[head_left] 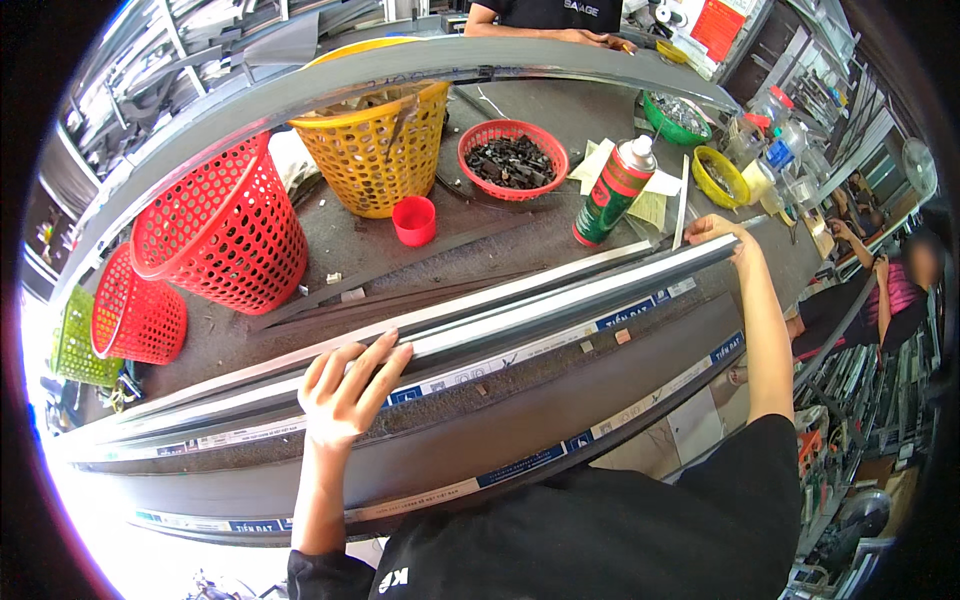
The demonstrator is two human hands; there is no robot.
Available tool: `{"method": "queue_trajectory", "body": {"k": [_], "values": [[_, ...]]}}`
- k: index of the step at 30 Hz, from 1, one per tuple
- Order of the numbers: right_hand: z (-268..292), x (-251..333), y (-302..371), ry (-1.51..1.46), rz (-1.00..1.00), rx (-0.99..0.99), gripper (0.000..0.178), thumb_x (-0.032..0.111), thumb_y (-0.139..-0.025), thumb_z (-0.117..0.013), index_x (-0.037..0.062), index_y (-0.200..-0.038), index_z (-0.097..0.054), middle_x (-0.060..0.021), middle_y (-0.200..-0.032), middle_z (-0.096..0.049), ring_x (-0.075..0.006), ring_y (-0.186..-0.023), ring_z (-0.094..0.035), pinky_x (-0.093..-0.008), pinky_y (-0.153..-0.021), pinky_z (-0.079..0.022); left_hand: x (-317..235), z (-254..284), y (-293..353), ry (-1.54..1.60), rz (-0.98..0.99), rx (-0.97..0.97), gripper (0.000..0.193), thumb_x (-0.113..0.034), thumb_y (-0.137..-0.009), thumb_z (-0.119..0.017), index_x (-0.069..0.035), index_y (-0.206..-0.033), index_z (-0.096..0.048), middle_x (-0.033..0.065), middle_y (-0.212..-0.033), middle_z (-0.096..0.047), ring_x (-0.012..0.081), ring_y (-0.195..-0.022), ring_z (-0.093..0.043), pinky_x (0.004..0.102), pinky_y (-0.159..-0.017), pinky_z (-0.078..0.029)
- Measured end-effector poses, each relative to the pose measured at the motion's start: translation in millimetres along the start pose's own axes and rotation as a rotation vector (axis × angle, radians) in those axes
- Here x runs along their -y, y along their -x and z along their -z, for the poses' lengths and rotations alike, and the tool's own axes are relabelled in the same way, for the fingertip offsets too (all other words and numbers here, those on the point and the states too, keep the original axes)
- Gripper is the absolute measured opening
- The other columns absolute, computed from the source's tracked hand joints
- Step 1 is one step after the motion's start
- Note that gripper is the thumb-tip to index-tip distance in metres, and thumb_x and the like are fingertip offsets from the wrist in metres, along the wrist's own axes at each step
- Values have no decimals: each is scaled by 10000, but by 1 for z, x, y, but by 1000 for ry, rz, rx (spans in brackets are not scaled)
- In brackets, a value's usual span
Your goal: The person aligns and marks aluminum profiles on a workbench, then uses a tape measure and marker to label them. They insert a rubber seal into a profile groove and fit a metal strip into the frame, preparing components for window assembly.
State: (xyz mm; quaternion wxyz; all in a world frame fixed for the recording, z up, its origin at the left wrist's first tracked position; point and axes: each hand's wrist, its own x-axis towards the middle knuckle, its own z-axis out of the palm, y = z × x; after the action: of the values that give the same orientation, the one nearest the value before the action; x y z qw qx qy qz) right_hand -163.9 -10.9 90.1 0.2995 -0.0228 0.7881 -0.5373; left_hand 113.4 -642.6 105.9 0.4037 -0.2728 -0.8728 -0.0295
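Observation:
A long metal profile (570, 303), pale on one face with dark edges, slants across the near part of the workbench. My left hand (345, 395) grips it left of its middle, fingers curled over the top and the thumb hidden. At the profile's right end, my right hand (715, 232) closes around the tip. A second long profile (500, 290) lies just behind, close alongside. Under and in front of them runs a dark profile with a printed blue-and-white strip (450, 380). A red-and-green spray can (612, 195) with a white cap stands beyond the right half.
Behind stand a red basket (225, 225), a yellow basket (375, 150), a small red cup (414, 220) and a red bowl (512, 160) of dark pieces. A long grey profile (540, 58) arches across the back. Across the bench is another person (545, 20); more people are at right.

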Motion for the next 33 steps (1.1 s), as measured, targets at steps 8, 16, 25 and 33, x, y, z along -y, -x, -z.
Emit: {"method": "queue_trajectory", "body": {"k": [8,16,25,33], "values": [[-19,-57,15,-408,107,20,197,108,-901,-702,21,-1070,-651,-37,-821,-635,-140,-669,-572,-250,-541,-420,31,-13,-22,256,275,375,428,-388,-823,-770,-154,-1177,-718,79,-881,-711,265,-749,-684,364,-671,-552],[-63,-49,77,-936,238,11,183,158,-1027,-584,33,-1128,-671,-65,-932,-735,-196,-889,-728,-245,-672,-620,52,-50,-5,544,407,575,414,-417,-897,-719,-84,-1141,-741,168,-1056,-737,367,-946,-702,426,-834,-566],[-109,-31,53,-1119,206,-521,262,70,-969,-659,-28,-1203,-595,-200,-1248,-676,-348,-1217,-632,-355,-1045,-553,53,-64,10,544,393,571,432,-457,-899,-707,-96,-1132,-749,176,-1041,-737,363,-955,-702,423,-842,-567],[-126,-33,49,-921,237,-440,253,68,-961,-644,-81,-1163,-619,-230,-1275,-660,-343,-1260,-604,-371,-1104,-489,52,-63,9,588,432,549,401,-413,-892,-727,-99,-1142,-745,173,-1048,-738,361,-966,-699,423,-854,-563]]}}
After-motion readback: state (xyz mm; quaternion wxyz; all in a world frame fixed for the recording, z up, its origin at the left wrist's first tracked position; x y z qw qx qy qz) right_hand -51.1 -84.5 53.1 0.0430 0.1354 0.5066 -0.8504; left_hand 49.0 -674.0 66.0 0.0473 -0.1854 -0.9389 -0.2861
